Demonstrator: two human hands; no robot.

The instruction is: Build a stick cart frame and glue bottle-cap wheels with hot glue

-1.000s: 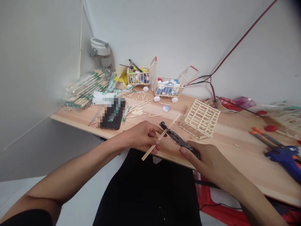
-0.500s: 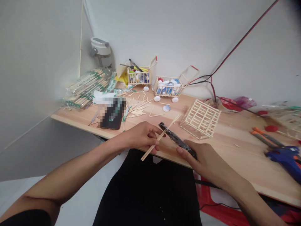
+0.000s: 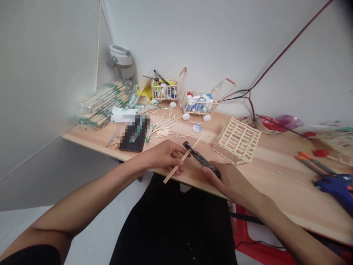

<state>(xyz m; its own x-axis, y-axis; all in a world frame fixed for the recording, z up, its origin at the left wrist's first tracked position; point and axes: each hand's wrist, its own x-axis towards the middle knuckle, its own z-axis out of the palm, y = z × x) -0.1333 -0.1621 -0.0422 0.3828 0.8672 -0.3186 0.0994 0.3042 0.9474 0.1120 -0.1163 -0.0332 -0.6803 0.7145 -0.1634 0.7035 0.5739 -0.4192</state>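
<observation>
Pinched in my left hand (image 3: pixel 171 158) is a pair of wooden chopsticks (image 3: pixel 174 172), slanting up and away to the right. The fingers are closed round the sticks near the table's front edge. My right hand (image 3: pixel 224 178) is wrapped round a dark, speckled hand tool (image 3: pixel 202 160), whose exact kind I cannot make out. The tool's far end crosses the sticks just beyond my left fingertips; whether it grips them cannot be seen. A short loose stick piece (image 3: pixel 209 140) lies beyond the tool, beside a slatted stick basket (image 3: pixel 239 138).
Cut sticks (image 3: pixel 162 130) and a phone (image 3: pixel 134 138) lie left of centre. Two small stick carts (image 3: pixel 165 92) stand behind, filled with caps and pens. Wrapped chopsticks (image 3: pixel 103 105) and a bottle (image 3: pixel 122 64) are at far left, a blue glue gun (image 3: pixel 335 184) at right.
Both hands, with the sticks and the tool, have shifted slightly left. The held sticks' far end has drawn away from the basket, and the loose piece now shows apart from them.
</observation>
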